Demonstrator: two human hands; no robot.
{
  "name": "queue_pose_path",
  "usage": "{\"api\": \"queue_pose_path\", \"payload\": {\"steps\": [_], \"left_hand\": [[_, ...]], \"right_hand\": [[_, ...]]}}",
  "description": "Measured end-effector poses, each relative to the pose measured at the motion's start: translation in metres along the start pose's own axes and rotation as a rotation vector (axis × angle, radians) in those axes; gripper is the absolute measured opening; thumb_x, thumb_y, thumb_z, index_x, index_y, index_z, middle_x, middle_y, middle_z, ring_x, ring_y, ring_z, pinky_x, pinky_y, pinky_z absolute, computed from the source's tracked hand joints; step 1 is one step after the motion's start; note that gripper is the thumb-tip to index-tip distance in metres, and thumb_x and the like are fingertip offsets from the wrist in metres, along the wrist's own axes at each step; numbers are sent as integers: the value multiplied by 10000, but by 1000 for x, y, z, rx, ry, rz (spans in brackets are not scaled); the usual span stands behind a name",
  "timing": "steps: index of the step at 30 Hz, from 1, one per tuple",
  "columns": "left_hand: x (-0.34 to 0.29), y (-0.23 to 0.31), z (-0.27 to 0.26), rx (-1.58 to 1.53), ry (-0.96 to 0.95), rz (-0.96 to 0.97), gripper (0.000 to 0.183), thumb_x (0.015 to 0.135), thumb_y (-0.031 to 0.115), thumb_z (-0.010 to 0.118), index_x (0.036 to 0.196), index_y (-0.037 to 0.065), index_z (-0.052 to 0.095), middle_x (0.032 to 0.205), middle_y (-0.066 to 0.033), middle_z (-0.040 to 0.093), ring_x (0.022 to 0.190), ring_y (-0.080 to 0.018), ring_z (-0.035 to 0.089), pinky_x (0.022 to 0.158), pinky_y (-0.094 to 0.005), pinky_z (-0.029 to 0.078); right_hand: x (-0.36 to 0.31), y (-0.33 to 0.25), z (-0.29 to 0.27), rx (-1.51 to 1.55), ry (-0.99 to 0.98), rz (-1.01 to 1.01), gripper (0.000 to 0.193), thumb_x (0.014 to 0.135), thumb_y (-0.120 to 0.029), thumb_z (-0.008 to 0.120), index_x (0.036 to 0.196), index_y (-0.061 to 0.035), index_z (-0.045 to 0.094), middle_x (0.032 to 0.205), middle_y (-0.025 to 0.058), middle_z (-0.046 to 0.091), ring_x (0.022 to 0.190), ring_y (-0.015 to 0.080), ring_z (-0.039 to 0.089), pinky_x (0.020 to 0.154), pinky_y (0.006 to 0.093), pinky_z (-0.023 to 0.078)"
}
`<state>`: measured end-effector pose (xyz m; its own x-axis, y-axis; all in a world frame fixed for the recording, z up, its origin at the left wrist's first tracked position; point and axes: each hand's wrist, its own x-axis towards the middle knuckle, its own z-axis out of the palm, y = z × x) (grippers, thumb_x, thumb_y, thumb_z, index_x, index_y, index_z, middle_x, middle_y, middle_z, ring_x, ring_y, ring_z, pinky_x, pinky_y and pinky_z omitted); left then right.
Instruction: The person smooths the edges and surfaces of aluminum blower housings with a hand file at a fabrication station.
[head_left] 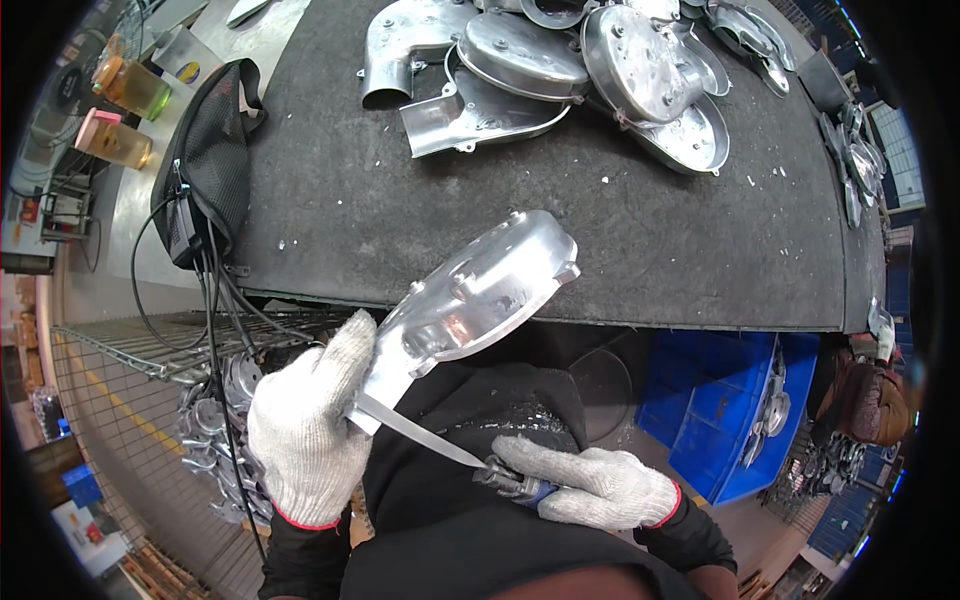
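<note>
In its white knit glove, my left hand (312,430) is closed around the narrow end of a shiny cast-metal housing (490,285). The housing is tilted up over my lap, its rounded end by the table edge. My right hand (600,485), gloved the same way, grips the handle of a flat metal file (425,432). The file's tapering blade runs up and left to the housing's narrow end, beside my left fingers. Whether the blade touches the metal there is hard to tell.
Several similar housings (525,55) are heaped on the dark table mat (400,220). A black mesh bag (212,150) with cables lies at the table's left. Blue bins (695,425) stand below at right; a wire cart (120,400) with metal parts (225,430) is at left.
</note>
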<state>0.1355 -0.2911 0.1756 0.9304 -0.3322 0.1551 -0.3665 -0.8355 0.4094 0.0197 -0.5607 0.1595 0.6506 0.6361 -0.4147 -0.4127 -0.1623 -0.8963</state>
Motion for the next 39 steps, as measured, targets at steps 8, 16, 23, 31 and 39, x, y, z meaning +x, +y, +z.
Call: {"api": "queue_pose_path", "payload": {"steps": [8,16,23,31,39], "left_hand": [[-5,-3,3,17,43,50,471,746,133,829,1208,113,743,761,-97,656,653,-314,683,584,-398,518],[-4,-1,-6,-77,-14,-41,380,787,-3,745,1167,-12,754,980,-195,771,879,-303,773,791,-330,584],[-53,-60,0,-728,-51,-377,394,785,-69,765,1175,-17,759,1059,-126,795,926,-178,761,869,-289,583],[-217,-196,-20,132,-112,-1117,418,886,344,715,1095,-17,746,873,-177,767,749,-289,739,691,-413,568],[41,-34,34,-60,5,390,453,859,132,738,1302,83,653,1282,-147,665,1175,-344,635,972,-427,517]], "right_hand": [[-2,-9,13,-57,97,34,761,987,-440,673,1598,-85,392,1554,168,518,1343,360,582,1128,374,460],[4,-14,23,-114,98,-44,696,1014,-407,643,1576,-61,422,1529,183,538,1331,360,590,1098,370,480],[-22,7,17,-184,146,-125,789,952,-332,761,1584,-31,396,1571,168,506,1279,268,645,1107,325,470],[-3,10,1,392,622,152,977,864,-43,737,1673,-89,190,982,65,667,761,100,620,697,273,546],[22,19,1,388,1020,-16,943,863,-7,707,1662,-80,211,1056,171,704,800,183,720,670,326,613]]}}
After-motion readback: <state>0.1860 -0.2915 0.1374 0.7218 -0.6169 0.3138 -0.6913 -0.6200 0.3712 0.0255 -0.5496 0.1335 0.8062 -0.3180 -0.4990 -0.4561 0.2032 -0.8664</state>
